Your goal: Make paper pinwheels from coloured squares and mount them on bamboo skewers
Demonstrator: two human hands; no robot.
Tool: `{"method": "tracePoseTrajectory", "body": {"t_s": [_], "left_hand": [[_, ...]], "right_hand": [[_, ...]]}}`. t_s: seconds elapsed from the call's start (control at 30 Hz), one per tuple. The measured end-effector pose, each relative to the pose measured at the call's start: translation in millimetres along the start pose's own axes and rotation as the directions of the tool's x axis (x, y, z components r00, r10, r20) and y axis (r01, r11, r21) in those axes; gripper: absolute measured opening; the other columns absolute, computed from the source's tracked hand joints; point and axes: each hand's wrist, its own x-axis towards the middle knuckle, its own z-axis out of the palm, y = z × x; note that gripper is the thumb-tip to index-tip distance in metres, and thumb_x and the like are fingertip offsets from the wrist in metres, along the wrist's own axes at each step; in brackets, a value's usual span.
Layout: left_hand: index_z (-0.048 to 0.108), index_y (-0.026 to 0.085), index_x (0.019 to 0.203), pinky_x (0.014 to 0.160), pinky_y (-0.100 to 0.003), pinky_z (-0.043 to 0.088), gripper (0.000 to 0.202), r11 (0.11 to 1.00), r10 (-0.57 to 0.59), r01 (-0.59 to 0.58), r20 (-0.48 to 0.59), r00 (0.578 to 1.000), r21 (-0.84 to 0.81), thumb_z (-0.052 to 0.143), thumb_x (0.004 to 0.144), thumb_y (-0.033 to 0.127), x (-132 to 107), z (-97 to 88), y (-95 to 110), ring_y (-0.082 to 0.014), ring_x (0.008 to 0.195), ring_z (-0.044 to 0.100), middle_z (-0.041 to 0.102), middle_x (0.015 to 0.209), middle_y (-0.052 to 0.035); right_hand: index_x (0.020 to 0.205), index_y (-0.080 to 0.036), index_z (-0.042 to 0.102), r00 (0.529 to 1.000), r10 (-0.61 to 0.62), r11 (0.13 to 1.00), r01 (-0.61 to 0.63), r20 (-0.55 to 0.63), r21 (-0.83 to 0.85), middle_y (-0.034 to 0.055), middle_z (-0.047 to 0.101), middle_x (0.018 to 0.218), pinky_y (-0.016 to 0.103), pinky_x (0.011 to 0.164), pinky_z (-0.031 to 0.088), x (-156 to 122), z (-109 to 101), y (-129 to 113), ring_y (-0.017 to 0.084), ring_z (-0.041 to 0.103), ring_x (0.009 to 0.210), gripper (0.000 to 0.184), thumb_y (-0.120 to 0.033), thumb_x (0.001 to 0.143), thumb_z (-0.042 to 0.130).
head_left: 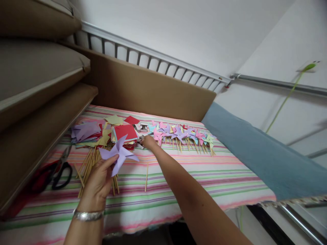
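Observation:
My left hand (100, 175) pinches a lilac paper pinwheel (119, 154) near its folded centre. It has no stick on it. My right hand (148, 141) is stretched out to a small whitish box (140, 144) beside the stack of paper squares (125, 132). Its fingertips are drawn together there, and what they hold, if anything, is hidden. Thin wooden sticks (88, 163) lie in a bundle behind my left hand. A single stick (146, 177) rests apart on the striped cloth, between my two arms.
Finished pinwheels on sticks (178, 134) lie in a row at the right. Cut paper pieces (85, 131) are heaped at the left, with black-handled scissors (61, 172) nearer me. Stacked cushions (41, 75) border the left, and a brown board (150, 88) stands behind the striped cloth (204, 190).

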Motion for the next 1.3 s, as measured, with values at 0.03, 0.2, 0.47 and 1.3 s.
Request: {"method": "tracePoseTrajectory", "body": {"t_s": [0.03, 0.2, 0.47, 1.3], "left_hand": [[0.068, 0.008, 0.073, 0.057, -0.02, 0.055, 0.015, 1.0, 0.01, -0.01, 0.001, 1.0, 0.005, 0.056, 0.073, -0.001, 0.4, -1.0, 0.5, -0.013, 0.061, 0.066, 0.071, 0.07, -0.006], [0.068, 0.009, 0.08, 0.06, -0.021, 0.055, 0.018, 0.999, 0.045, -0.046, 0.035, 0.998, 0.023, 0.055, 0.073, -0.002, 0.4, -1.4, 1.9, -0.0132, 0.064, 0.066, 0.071, 0.077, -0.0059], [0.067, 0.01, 0.074, 0.059, -0.021, 0.055, 0.013, 0.995, -0.005, 0.002, 0.034, 0.999, 0.099, 0.058, 0.072, 0.0, 5.6, 3.7, -19.1, -0.0132, 0.062, 0.065, 0.07, 0.073, -0.0043], [0.065, 0.008, 0.07, 0.057, -0.026, 0.055, 0.008, 0.978, -0.135, 0.127, 0.037, 0.99, 0.166, 0.059, 0.071, 0.002, 7.2, 52.9, -86.0, -0.014, 0.057, 0.064, 0.069, 0.067, -0.0066]], "right_hand": [[0.114, -0.016, 0.054, 1.0, 0.017, 0.999, -0.018, 0.016, 0.031, 0.0075, 0.057, 0.115, 0.04, 0.081, 0.051, -0.3, -1.9, 1.5, 0.021, 0.059, 0.097, 0.03, -0.032, 0.088, 0.053], [0.114, -0.016, 0.054, 0.982, 0.096, 0.981, -0.121, 0.161, 0.151, 0.0075, 0.057, 0.115, 0.04, 0.081, 0.051, -20.1, -12.1, 27.4, 0.02, 0.059, 0.096, 0.03, -0.032, 0.088, 0.053], [0.113, -0.016, 0.054, 0.92, 0.212, 0.931, -0.293, 0.33, 0.218, 0.0077, 0.057, 0.114, 0.039, 0.08, 0.051, -75.5, -18.5, 108.6, 0.02, 0.059, 0.096, 0.03, -0.031, 0.088, 0.053], [0.071, -0.019, 0.069, 0.995, 0.028, 0.927, 0.012, -0.099, 0.375, 0.0007, 0.068, 0.073, 0.022, 0.066, 0.042, -99.9, 8.9, 147.7, 0.014, 0.059, 0.073, 0.015, -0.017, 0.073, 0.055]]}}
